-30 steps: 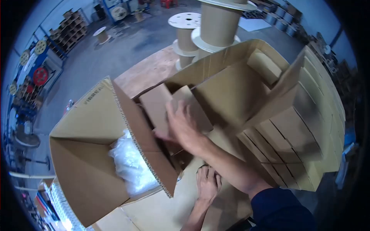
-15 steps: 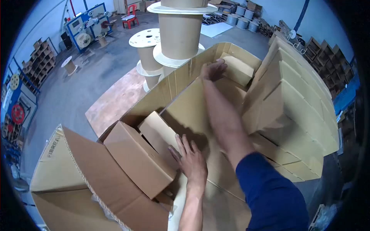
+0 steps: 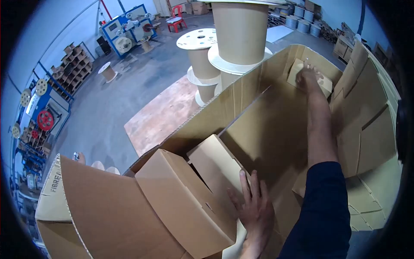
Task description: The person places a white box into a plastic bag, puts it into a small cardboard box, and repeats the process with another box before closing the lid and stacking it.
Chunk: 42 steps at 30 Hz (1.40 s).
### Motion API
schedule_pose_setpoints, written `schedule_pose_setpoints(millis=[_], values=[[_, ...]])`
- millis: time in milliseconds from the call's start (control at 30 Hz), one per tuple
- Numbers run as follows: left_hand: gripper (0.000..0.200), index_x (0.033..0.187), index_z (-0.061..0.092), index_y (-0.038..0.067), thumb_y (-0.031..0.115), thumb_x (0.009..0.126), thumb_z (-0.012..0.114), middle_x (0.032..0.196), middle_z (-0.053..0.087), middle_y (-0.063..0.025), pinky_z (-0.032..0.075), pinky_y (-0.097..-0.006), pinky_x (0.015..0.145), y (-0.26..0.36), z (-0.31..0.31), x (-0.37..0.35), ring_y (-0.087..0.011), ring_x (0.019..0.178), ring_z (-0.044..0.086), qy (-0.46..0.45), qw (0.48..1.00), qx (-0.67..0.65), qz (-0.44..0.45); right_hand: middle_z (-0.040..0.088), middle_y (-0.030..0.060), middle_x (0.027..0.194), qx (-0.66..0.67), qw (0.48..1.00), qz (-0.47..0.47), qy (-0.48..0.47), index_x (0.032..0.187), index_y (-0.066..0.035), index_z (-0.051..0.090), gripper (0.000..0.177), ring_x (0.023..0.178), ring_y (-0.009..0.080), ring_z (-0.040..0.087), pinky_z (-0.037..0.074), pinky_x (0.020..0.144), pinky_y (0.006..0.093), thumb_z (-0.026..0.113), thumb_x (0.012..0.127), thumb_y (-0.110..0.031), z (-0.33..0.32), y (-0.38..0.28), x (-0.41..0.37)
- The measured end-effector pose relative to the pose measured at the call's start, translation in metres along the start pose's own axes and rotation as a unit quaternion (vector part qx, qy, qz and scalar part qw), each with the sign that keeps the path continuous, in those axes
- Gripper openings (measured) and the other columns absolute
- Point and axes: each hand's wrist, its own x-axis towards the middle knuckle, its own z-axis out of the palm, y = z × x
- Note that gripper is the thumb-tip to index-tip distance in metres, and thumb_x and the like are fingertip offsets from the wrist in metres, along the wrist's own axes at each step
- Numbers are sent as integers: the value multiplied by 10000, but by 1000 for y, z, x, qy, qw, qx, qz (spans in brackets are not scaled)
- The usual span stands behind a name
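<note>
Both my hands reach inside a large open corrugated carton (image 3: 241, 93). My left hand (image 3: 256, 207) lies with its fingers stretched out on the edge of a small brown cardboard box (image 3: 217, 162). Beside that box, to its left, stands another brown cardboard box (image 3: 185, 190) with a small slot in its side. At the far end of the carton my right hand (image 3: 308, 77) rests on a third small box (image 3: 325, 84), fingers spread over it. Part of this box is hidden behind the hand. Between the two hands shows the brown cardboard floor (image 3: 263, 125).
A large carton flap (image 3: 103, 203) folds out at the left. Stacked cardboard sheets or flattened cartons (image 3: 371, 108) stand at the right. Behind the carton are large spools (image 3: 239, 34) and a wooden board (image 3: 159, 114). A blue machine (image 3: 129, 32) and red chair (image 3: 175, 19) are farther off.
The view has swung left, so things appear farther right. My right hand has gone from beside the far box to on top of it. My left hand stays on the near box's edge.
</note>
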Motion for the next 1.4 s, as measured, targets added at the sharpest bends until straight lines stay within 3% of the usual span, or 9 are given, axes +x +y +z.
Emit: schedule_pose_setpoints(millis=[67, 100, 167, 467, 667, 867, 1100, 1200, 1400], values=[[533, 1314, 623, 69, 141, 795, 724, 1595, 375, -126, 66, -770, 1176, -1, 4, 2, -372, 1589, 101, 6, 1000, 8, 1, 52, -5, 1749, -43, 999, 0, -22, 1672, -266, 88, 1056, 1604, 281, 44, 218, 1101, 799, 761, 858, -283, -5, 4, 9], [527, 1309, 626, 72, 129, 793, 718, 1596, 375, -123, 65, -771, 1176, -1, 3, -2, -371, 1590, 98, -6, 1000, 7, -2, 204, -27, 1724, -65, 998, -13, -4, 1661, -257, 188, 1105, 1580, 263, 204, 290, 1082, 772, 846, 773, -263, -4, 4, 5], [516, 1298, 633, 79, 105, 788, 704, 1597, 375, -119, 62, -771, 1177, 2, -3, 3, -370, 1591, 93, -15, 1000, 7, -9, 421, 96, 1589, 91, 985, -102, -103, 1447, -144, 500, 784, 1433, 297, 428, 413, 1075, 618, 847, 753, -261, 2, 25, 56], [376, 1323, 621, 133, 146, 953, 554, 1646, 315, -95, 107, -752, 1190, 2, 7, 6, -358, 1594, 65, 16, 999, 22, -27, 683, 140, 1328, -43, 932, -266, -243, 1133, -83, 774, 500, 1211, 278, 655, 547, 980, 402, 905, 724, -339, 2, -43, -47], [397, 1235, 646, 45, -40, 847, 640, 1537, 431, -180, 180, -613, 1251, 10, 6, 5, -421, 1521, 264, 178, 968, -179, -19, 292, 172, 1658, 111, 977, -122, -136, 1640, -114, 145, 1332, 1474, 372, 385, 419, 1144, 534, 936, 625, -460, -10, -43, -244], [492, 1308, 547, -40, -50, 832, 672, 1407, 501, -263, 393, -533, 1152, 35, -23, -70, -455, 1376, 456, 261, 918, -285, 90, 232, 261, 1647, 170, 951, -189, -176, 1650, -130, 4, 1362, 1504, 419, 314, 332, 1201, 555, 901, 667, -419, -13, -25, -327], [710, 1450, 416, 14, 30, 838, 777, 1429, 479, -240, 409, -469, 1147, 27, -24, -160, -420, 1349, 483, 215, 898, -382, 28, 376, 337, 1490, 388, 861, -278, 177, 1639, -222, -8, 1292, 1353, 507, 458, 486, 1024, 588, 875, 711, -390, -63, 62, -389], [895, 1504, 350, 19, 73, 773, 864, 1493, 401, -254, 391, -468, 1162, 24, -28, -176, -434, 1398, 423, 276, 894, -349, 45, 401, 367, 1436, 467, 804, -315, 190, 1633, -210, 23, 1237, 1252, 526, 536, 510, 998, 571, 851, 732, -394, -86, 129, -464], [1079, 1523, 340, 177, 184, 645, 968, 1555, 331, -241, 279, -673, 1175, 19, -9, -216, -480, 1451, 347, 415, 861, -256, 144, 420, 382, 1381, 498, 779, -316, 212, 1617, -117, 79, 1163, 1175, 526, 574, 508, 993, 571, 828, 771, -393, -13, 226, -570]])
